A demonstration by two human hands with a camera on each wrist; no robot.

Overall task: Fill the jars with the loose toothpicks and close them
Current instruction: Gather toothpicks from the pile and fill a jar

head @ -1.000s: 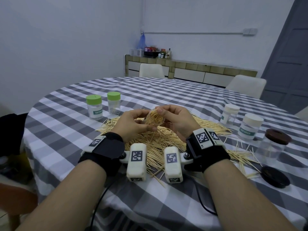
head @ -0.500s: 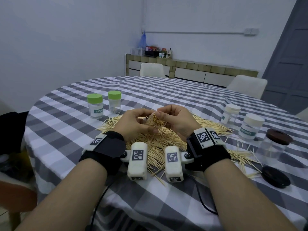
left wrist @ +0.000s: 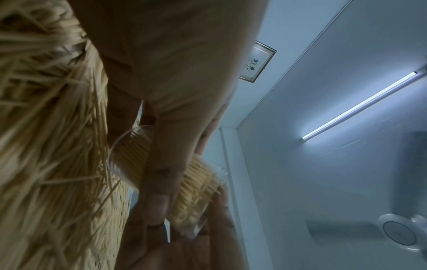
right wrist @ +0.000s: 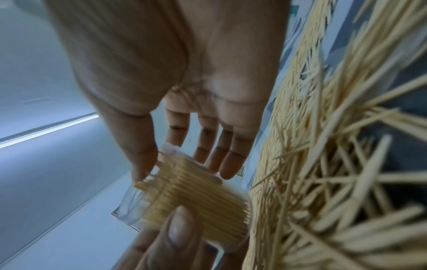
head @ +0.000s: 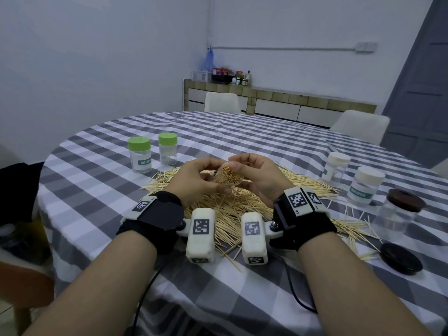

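Observation:
A small clear jar (head: 229, 177), packed with toothpicks, lies tilted on its side in both hands above the loose toothpick pile (head: 232, 209). One round end, showing the toothpick tips, faces me. My left hand (head: 218, 181) grips the jar's body, thumb across it (left wrist: 159, 173). My right hand (head: 242, 169) pinches the other end, its thumb (right wrist: 143, 160) on the rim and its fingers (right wrist: 208, 146) behind. The jar (right wrist: 189, 193) carries no lid. In the left wrist view the jar (left wrist: 129, 151) is partly hidden by the thumb.
Two green-lidded jars (head: 140, 155) (head: 167, 149) stand at the left. Two white-lidded jars (head: 335, 168) (head: 364, 184) and a brown-lidded jar (head: 397, 212) stand at the right. A loose black lid (head: 401, 258) lies near the checked table's (head: 97, 190) front right.
Both hands stay above the pile. The jar has been turned a little between them, so its round end shows more clearly now.

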